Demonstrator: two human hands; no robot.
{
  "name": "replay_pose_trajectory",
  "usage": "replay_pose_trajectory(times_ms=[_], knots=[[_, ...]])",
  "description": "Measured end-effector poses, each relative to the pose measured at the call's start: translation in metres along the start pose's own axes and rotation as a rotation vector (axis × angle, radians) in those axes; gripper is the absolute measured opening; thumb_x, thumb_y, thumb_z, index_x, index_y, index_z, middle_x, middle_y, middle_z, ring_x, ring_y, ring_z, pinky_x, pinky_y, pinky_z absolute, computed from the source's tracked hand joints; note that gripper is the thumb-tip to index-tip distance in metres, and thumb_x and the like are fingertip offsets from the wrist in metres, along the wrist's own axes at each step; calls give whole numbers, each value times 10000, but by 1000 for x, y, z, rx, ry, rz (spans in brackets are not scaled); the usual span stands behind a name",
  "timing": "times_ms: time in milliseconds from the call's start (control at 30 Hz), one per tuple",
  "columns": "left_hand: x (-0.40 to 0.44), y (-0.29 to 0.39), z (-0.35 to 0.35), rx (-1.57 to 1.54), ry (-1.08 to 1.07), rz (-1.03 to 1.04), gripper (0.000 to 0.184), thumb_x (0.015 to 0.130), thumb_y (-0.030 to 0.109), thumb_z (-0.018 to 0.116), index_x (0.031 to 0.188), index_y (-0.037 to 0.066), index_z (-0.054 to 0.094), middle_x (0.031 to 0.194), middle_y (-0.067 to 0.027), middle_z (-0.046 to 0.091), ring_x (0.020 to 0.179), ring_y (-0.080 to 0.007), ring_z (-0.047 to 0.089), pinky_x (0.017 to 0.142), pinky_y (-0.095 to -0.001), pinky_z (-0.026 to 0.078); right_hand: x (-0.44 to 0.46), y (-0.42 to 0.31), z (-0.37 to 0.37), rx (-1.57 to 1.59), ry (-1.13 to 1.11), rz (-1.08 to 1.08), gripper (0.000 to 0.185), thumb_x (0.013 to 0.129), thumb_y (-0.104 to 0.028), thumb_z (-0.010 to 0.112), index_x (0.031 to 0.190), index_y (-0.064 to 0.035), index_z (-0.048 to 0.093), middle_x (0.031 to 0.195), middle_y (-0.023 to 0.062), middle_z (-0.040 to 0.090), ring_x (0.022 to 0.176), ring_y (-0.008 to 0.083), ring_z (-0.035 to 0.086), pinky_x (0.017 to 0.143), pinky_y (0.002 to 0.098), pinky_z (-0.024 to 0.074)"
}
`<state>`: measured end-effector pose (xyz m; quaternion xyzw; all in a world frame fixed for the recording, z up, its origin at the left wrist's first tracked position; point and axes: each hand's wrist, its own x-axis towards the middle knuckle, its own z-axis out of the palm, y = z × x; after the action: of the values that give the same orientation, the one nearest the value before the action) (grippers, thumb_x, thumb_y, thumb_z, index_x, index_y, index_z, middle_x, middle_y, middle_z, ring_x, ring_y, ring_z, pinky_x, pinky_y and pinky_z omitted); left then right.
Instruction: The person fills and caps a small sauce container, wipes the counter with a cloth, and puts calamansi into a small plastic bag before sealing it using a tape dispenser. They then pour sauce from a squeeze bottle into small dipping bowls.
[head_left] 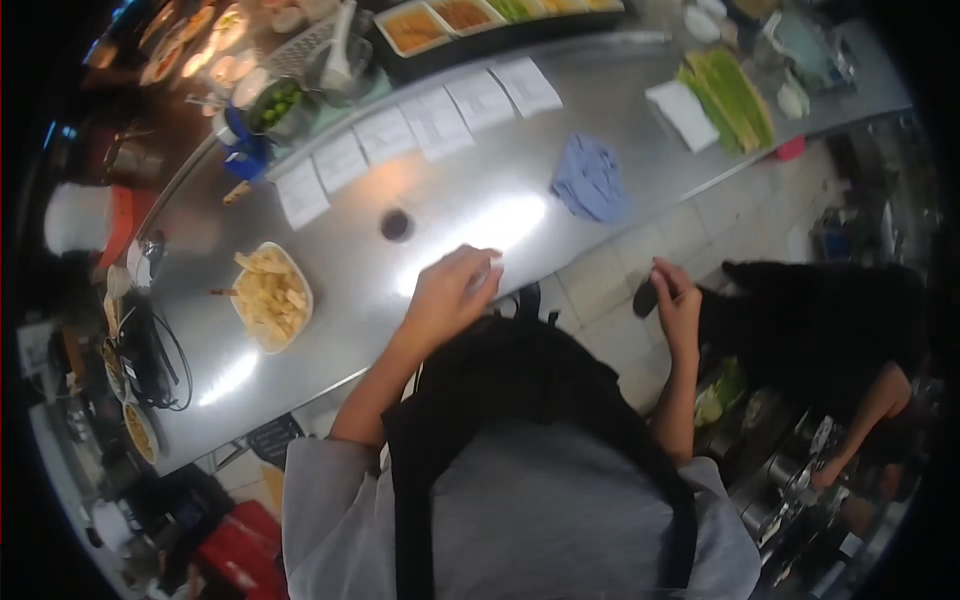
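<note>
My left hand [458, 288] hovers at the near edge of the steel counter [350, 280], its fingers loosely bent and apart with nothing visible in them. Over the floor, to the right, my right hand [678, 305] is raised with its fingers loosely curled and apart, and I see nothing in it. A small dark round cup [397, 225] stands on the counter beyond my left hand. Left of it sits a white bowl [304, 315] of pale yellow chunks, with a brownish handle-like piece sticking out. A crumpled blue cloth [588, 178] lies farther right.
Several white paper sheets [385, 135] line the counter's far side. Behind them stand food trays [465, 14] and a metal pot [280, 107] with green pieces. Green leaves [728, 100] lie far right. A co-worker in black [815, 325] is at my right. Black cables [150, 355] lie at the left.
</note>
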<state>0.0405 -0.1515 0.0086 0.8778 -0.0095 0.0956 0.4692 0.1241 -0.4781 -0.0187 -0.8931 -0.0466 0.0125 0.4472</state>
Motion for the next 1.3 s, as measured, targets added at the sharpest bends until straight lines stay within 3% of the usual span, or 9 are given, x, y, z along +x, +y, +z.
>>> replay_pose_trajectory(times_ms=[133, 200, 300, 533, 667, 867, 1000, 1100, 1300], knots=[[38, 6, 61, -18, -7, -179, 191, 790, 151, 636, 955, 60, 604, 740, -69, 582, 599, -204, 565, 562, -299, 461, 27, 39, -22, 55, 72, 66, 172, 848, -73, 590, 992, 8, 636, 858, 101, 632, 778, 134, 582, 720, 246, 452], [38, 3, 82, 158, -138, -281, 306, 753, 168, 670, 1033, 78, 588, 923, -94, 590, 780, -225, 586, 663, -317, 467, 53, 49, -15, 32, 133, 21, 159, 842, -53, 583, 981, -4, 641, 852, 109, 630, 782, 170, 588, 720, 260, 457], [29, 0, 97, 429, -139, -74, 438, 722, 176, 691, 1124, 73, 552, 1144, -137, 520, 1012, -285, 521, 820, -382, 423, 102, 47, 19, 70, 176, -258, 193, 826, -59, 598, 1013, -18, 627, 949, 124, 606, 866, 227, 580, 761, 291, 458], [-5, -10, 80, 673, -284, -145, 516, 740, 177, 679, 1195, 15, 496, 1322, -162, 420, 1196, -318, 421, 986, -458, 312, 149, 14, 94, 24, 77, -577, 329, 772, -205, 663, 1063, -61, 608, 1027, 112, 575, 981, 300, 527, 829, 372, 438], [-7, -22, 75, 537, -245, -76, 491, 751, 162, 670, 1192, 18, 506, 1337, -161, 413, 1205, -313, 420, 1001, -462, 311, 151, 30, 108, -91, 130, -659, 365, 760, -285, 673, 1047, -66, 620, 1066, 122, 581, 989, 307, 531, 834, 384, 435], [-19, -35, 37, 438, -399, 76, 461, 732, 123, 685, 1165, 45, 547, 1272, -163, 472, 1204, -318, 426, 1005, -460, 317, 141, 15, 109, -76, 170, -551, 296, 783, -195, 660, 1046, -62, 633, 1051, 136, 589, 971, 280, 560, 838, 327, 439], [-60, -41, 19, 444, -294, 63, 403, 726, 98, 683, 1110, 43, 577, 1229, -147, 500, 1161, -311, 460, 989, -469, 322, 129, 2, 102, -114, 222, -538, 296, 724, -125, 655, 991, -8, 608, 994, 174, 552, 861, 296, 564, 746, 340, 466], [-83, -55, 9, 486, -232, 37, 369, 733, 78, 664, 1091, 40, 581, 1214, -139, 508, 1138, -306, 476, 988, -480, 316, 131, 3, 104, -139, 144, -567, 316, 697, -145, 676, 978, -15, 610, 983, 168, 557, 931, 325, 544, 821, 361, 435], [-126, -53, -22, 362, -81, 3, 335, 745, 41, 649, 1075, 44, 591, 1152, -120, 557, 1002, -304, 554, 920, -434, 420, 144, 18, 109, -223, 134, -598, 278, 781, -191, 648, 1020, -50, 633, 983, 134, 581, 926, 287, 549, 815, 337, 430]])
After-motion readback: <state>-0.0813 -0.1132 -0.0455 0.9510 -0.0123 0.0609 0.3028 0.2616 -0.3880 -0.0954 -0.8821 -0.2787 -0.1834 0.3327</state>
